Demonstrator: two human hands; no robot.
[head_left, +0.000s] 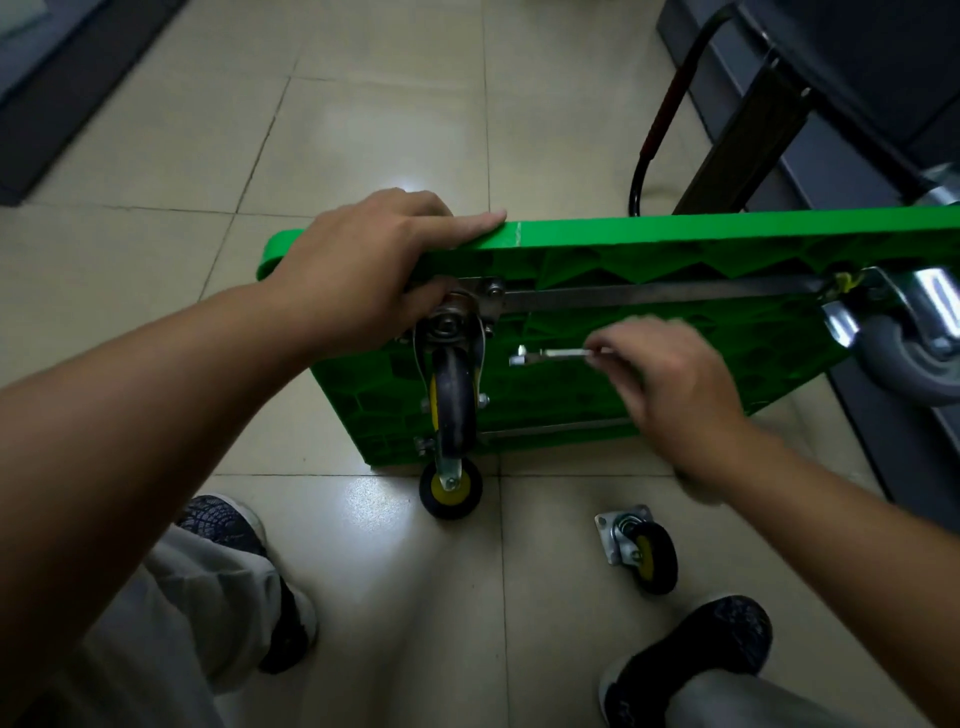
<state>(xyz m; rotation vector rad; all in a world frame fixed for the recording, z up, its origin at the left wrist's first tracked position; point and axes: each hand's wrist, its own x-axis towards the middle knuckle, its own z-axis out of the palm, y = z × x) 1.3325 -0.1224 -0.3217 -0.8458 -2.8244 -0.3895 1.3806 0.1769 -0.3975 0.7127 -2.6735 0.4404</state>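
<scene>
The green trolley deck (675, 244) stands tipped on its long edge on the tiled floor (389, 130), underside facing the person. The left hand (358, 265) grips its top edge, fingers draped over the rim and thumb down by the mounting plate of a black-and-yellow caster (454, 405). A second caster like it (451, 488) touches the floor just below. The right hand (670, 384) (blurred) has its grip pinched round the handle of a small silver wrench (550, 356), whose head points at the caster bracket without touching it. A loose caster (641, 551) lies on the floor between the deck and the person's right shoe (717, 649). A bigger grey caster (909, 358) sits at the deck's far right end.
</scene>
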